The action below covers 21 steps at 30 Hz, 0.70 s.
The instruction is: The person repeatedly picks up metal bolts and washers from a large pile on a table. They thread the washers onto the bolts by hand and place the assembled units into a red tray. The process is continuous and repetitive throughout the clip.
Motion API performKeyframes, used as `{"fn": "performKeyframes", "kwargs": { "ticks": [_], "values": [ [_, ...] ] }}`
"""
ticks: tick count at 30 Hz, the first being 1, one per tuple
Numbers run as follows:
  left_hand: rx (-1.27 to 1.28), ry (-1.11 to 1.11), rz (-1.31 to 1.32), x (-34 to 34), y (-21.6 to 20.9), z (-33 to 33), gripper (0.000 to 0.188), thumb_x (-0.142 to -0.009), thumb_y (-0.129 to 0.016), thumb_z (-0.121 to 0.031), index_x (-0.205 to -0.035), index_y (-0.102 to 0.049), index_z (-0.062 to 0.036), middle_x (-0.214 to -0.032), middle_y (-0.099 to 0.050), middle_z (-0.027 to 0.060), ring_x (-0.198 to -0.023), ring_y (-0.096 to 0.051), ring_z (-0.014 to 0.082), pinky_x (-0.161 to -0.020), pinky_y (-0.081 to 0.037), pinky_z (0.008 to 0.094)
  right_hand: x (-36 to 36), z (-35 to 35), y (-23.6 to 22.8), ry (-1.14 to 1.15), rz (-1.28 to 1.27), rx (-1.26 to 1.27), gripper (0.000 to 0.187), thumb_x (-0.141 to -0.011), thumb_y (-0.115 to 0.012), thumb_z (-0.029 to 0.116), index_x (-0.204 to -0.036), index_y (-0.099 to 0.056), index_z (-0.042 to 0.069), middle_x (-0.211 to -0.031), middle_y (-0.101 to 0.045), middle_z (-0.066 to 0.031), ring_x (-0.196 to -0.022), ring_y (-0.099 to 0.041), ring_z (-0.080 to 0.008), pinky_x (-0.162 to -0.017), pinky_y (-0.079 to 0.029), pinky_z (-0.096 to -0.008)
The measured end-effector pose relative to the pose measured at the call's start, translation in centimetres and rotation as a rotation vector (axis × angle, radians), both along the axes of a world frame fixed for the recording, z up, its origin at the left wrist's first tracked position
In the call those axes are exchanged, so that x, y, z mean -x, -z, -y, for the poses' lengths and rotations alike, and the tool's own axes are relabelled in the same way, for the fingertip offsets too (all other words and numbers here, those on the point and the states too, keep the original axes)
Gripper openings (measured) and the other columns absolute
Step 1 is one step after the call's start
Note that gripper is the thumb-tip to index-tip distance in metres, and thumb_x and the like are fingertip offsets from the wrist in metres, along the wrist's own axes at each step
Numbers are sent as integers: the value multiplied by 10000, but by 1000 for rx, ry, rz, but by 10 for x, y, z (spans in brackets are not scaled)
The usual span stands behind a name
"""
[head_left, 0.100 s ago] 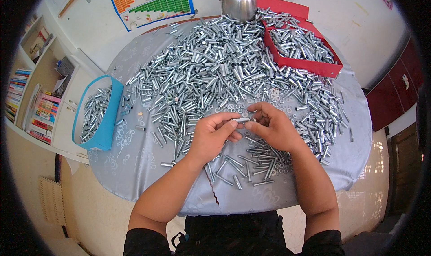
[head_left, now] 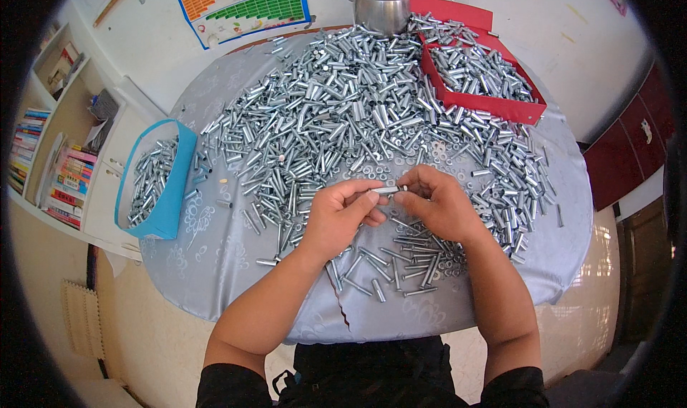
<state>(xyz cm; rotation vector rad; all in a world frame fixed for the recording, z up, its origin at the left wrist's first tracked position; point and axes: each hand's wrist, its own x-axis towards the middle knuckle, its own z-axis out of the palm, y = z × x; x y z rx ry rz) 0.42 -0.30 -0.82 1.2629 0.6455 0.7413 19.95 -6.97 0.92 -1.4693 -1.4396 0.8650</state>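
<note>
My left hand (head_left: 345,213) pinches the left end of a short silver expansion bolt (head_left: 387,190) between thumb and fingers, over the near middle of the table. At the bolt's right end, the thumb and fingers of my right hand (head_left: 434,199) close on its tip. Small parts between the fingertips are too tiny to make out. Just below my hands lie loose long bolts (head_left: 372,261) and a metal sleeve (head_left: 378,291). Behind them spread flat washers (head_left: 438,150) and a big heap of silver bolts and sleeves (head_left: 315,107).
A blue box (head_left: 166,218) of metal parts stands at the left on the grey tablecloth (head_left: 193,279). At the back right sits a red box (head_left: 494,107) filled with more. A steel pot (head_left: 381,7) stands behind the heap. A bookshelf (head_left: 71,143) is left of the table.
My right fingers have shifted slightly and bent closer round the bolt's right end. The left hand looks unmoved.
</note>
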Motion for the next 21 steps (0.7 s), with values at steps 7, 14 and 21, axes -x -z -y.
{"fn": "performKeyframes", "kwargs": {
  "ticks": [7, 14, 21],
  "values": [
    [-7, 2, -4, -1, -1, 0, 254, -956, -549, -88, -1166, -609, 41, -955, -692, 137, -747, -675, 154, -669, -569, 269, 2, -1, 1, 13, -140, 8, 213, -887, -678, 174, -955, -619, -19, -758, -630, -66, -670, -581, -107, -589, -478, -270],
    [-3, -10, 0, -1, -1, 1, 253, -957, -550, -91, -1164, -612, 40, -951, -693, 133, -745, -674, 149, -661, -570, 266, -1, 0, -6, -4, -195, 110, 214, -909, -658, 179, -924, -609, -29, -782, -627, -59, -683, -592, -97, -585, -480, -250],
    [-12, -17, -1, 0, -1, 0, 248, -947, -560, -74, -1161, -615, 37, -972, -692, 142, -750, -677, 172, -674, -581, 287, -6, -2, -6, 9, -173, 168, 209, -904, -665, 178, -925, -618, -24, -755, -622, -42, -659, -582, -93, -579, -476, -252]
  ]
}}
